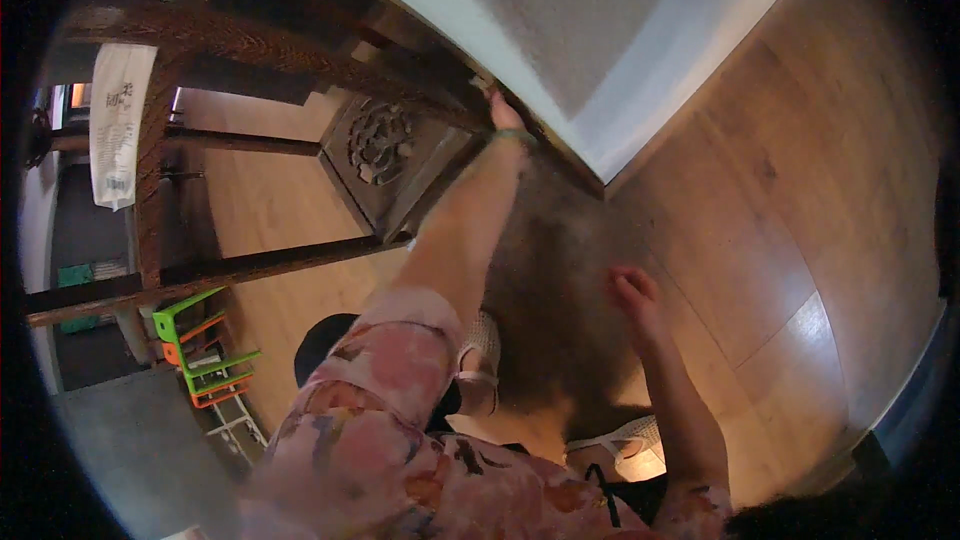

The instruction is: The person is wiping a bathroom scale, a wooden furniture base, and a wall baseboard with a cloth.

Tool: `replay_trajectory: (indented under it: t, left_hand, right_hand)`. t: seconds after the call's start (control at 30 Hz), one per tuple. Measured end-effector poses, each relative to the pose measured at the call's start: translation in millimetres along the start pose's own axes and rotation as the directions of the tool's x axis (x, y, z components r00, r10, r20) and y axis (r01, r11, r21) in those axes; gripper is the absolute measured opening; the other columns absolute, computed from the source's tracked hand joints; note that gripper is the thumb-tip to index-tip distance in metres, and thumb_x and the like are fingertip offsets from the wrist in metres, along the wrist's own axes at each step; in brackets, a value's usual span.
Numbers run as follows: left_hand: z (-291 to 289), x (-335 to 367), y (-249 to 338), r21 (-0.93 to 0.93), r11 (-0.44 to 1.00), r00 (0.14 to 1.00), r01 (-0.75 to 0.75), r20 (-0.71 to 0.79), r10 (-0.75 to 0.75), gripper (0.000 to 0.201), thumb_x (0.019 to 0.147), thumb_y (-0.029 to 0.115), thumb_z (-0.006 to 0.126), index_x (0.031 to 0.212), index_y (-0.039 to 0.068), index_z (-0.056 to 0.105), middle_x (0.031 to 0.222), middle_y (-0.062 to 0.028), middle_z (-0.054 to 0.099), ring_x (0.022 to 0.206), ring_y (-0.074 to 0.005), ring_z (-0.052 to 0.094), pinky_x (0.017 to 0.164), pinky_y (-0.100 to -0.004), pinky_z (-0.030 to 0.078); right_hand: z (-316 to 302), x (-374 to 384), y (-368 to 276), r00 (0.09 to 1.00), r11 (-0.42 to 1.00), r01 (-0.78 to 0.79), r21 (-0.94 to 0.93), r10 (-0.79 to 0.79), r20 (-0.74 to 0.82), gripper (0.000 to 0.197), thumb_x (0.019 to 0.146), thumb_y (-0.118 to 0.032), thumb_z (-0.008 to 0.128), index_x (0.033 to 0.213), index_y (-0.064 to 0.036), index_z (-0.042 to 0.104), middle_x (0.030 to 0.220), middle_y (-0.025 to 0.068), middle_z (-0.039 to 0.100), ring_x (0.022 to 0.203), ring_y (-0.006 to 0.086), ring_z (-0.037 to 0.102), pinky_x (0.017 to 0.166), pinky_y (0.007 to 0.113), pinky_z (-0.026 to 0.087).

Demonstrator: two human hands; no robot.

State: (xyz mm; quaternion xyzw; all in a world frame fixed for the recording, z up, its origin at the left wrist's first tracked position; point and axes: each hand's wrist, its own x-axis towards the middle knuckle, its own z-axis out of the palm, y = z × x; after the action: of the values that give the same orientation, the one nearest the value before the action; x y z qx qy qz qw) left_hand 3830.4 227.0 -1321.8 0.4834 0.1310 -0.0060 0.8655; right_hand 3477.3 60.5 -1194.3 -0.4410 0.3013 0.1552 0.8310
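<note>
My left arm stretches far forward, and my left hand [503, 112] is in the narrow gap between a dark wooden furniture frame [270, 45] and a white wall corner [605, 155]. Its fingers look closed around a small pale thing [479, 83], too blurred to name. A band circles that wrist. My right hand [635, 292] hangs above the wooden floor [760, 240], its fingers curled in with nothing visible in them. Nearest the left forearm is a dark carved wooden panel [380, 143], part of the frame.
A white printed packet [120, 125] hangs on the frame at the left. Green and orange stacked stools or racks [205, 355] stand lower left. My feet in light woven shoes [480, 350] are on the floor beneath me. A dark edge [910, 380] runs along the lower right.
</note>
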Motion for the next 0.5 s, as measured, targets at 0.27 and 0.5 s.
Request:
replay_trajectory:
  t: [0.27,0.5]
  left_hand:
    - [30,23,23,-0.072,0.993,0.989,0.097,-0.104,-0.104,0.072,0.090,0.051,0.040,0.137,-0.002,0.026,0.139,-0.0138,0.034,0.123,-0.0283,0.038,0.103,-0.0362,0.027]
    - [29,-32,-12,0.673,0.738,0.973,0.042,-0.196,0.124,0.077,0.088,0.059,0.036,0.128,-0.006,0.039,0.129,-0.0228,0.044,0.116,-0.0370,0.045,0.098,-0.0395,0.033]
  right_hand:
    - [-20,-29,23,0.983,0.985,-0.087,0.147,0.109,-0.151,0.018,0.088,-0.016,0.054,0.103,-0.0073,0.057,0.096,0.0041,0.061,0.088,0.0155,0.058,0.079,0.030,0.047]
    - [-34,-46,47,0.958,0.968,-0.162,0.191,0.201,-0.205,0.017,0.089,-0.018,0.054,0.102,-0.0074,0.058,0.091,0.0044,0.061,0.085,0.0158,0.059,0.078,0.030,0.048]
